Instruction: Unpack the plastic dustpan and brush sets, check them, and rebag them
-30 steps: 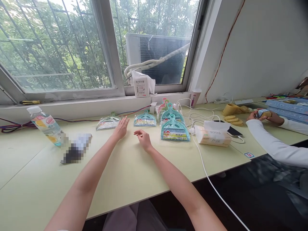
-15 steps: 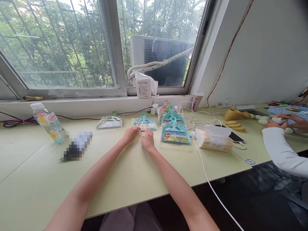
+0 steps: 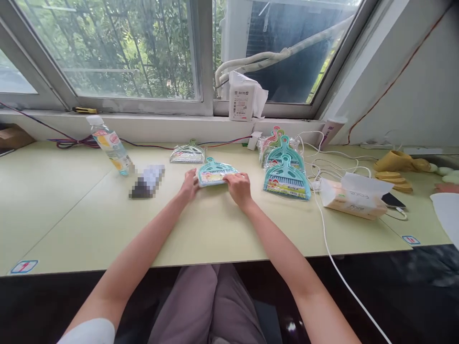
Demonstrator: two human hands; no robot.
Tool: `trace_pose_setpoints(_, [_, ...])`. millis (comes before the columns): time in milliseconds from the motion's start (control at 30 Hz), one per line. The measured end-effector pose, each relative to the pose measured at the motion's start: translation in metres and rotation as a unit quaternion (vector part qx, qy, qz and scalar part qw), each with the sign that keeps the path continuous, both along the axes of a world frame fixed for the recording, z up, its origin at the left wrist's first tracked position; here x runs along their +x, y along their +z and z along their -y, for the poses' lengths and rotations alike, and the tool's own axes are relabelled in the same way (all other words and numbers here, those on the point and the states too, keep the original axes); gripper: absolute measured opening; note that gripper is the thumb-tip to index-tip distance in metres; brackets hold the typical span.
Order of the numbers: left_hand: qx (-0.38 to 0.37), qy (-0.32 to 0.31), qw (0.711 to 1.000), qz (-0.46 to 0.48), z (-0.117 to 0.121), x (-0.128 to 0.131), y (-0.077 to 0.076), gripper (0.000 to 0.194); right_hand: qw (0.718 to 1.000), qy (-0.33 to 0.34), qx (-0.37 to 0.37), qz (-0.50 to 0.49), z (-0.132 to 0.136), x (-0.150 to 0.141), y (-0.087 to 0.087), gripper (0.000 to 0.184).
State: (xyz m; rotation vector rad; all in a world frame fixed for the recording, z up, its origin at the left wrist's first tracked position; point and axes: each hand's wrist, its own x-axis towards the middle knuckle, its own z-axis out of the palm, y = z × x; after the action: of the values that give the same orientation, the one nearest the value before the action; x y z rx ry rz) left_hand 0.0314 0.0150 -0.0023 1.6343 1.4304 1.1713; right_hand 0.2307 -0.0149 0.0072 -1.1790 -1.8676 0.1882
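A teal mini dustpan and brush set (image 3: 215, 169) in clear wrapping is between my hands, tilted a little on the table. My left hand (image 3: 190, 186) grips its left edge, the fingers partly hidden. With thumb and fingers pinched on its right front corner, my right hand (image 3: 239, 188) holds the other side. Behind to the left lies a wrapped dustpan set with a green handle (image 3: 188, 154). To the right, a teal set (image 3: 287, 181) lies in front of another teal set (image 3: 285, 154), with pink and green handles (image 3: 276, 135) showing behind.
A bottle (image 3: 111, 145) and a blurred-out object (image 3: 147, 181) are at left. On the right are a tissue pack (image 3: 353, 196), white cables (image 3: 324, 229), a phone (image 3: 394, 200) and yellow tape rolls (image 3: 392, 162). Another person's white sleeve (image 3: 444, 210) shows at the right edge.
My hands came together at the middle teal set, then took hold of its two sides. It has come nearer the table's front and tilted. The view has turned downward and left.
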Motion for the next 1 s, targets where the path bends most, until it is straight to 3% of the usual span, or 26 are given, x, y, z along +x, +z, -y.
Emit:
trace_pose_setpoints(33, [-0.071, -0.025, 0.988, 0.133, 0.002, 0.0, 0.003, 0.054, 1.0, -0.014, 0.026, -0.003, 0.002, -0.001, 0.001, 0.024])
trace_pose_setpoints(100, [-0.177, -0.09, 0.924, 0.327, 0.008, 0.002, 0.009, 0.066, 0.996, -0.039, 0.082, 0.015, 0.004, -0.001, 0.0, 0.026])
trace_pose_setpoints(167, [-0.245, -0.158, 0.867, 0.405, 0.012, 0.003, 0.011, 0.068, 0.989, -0.044, 0.134, 0.049, 0.006, -0.001, -0.003, 0.026])
trace_pose_setpoints(267, [-0.283, -0.244, 0.826, 0.421, 0.009, 0.001, 0.009, 0.065, 0.975, -0.02, 0.188, 0.113, 0.006, 0.0, -0.01, 0.024])
trace_pose_setpoints(367, [-0.281, -0.255, 0.825, 0.419, 0.002, -0.007, 0.006, 0.068, 0.961, 0.022, 0.214, 0.175, 0.007, -0.001, -0.013, 0.025])
trace_pose_setpoints(500, [-0.252, -0.202, 0.838, 0.439, 0.001, -0.014, 0.007, 0.061, 0.951, 0.053, 0.23, 0.2, 0.01, -0.004, -0.008, 0.025])
trace_pose_setpoints(667, [-0.203, -0.154, 0.832, 0.492, 0.005, -0.017, 0.013, 0.049, 0.966, 0.021, 0.213, 0.147, 0.014, -0.006, -0.002, 0.023])
trace_pose_setpoints(867, [-0.173, -0.166, 0.821, 0.518, 0.006, -0.019, 0.015, 0.044, 0.986, 0.051, 0.153, 0.05, 0.018, -0.009, 0.0, 0.026])
trace_pose_setpoints(1000, [-0.145, -0.156, 0.822, 0.528, 0.009, -0.018, 0.017, 0.042, 0.997, 0.036, 0.056, -0.043, 0.011, -0.011, -0.004, 0.038])
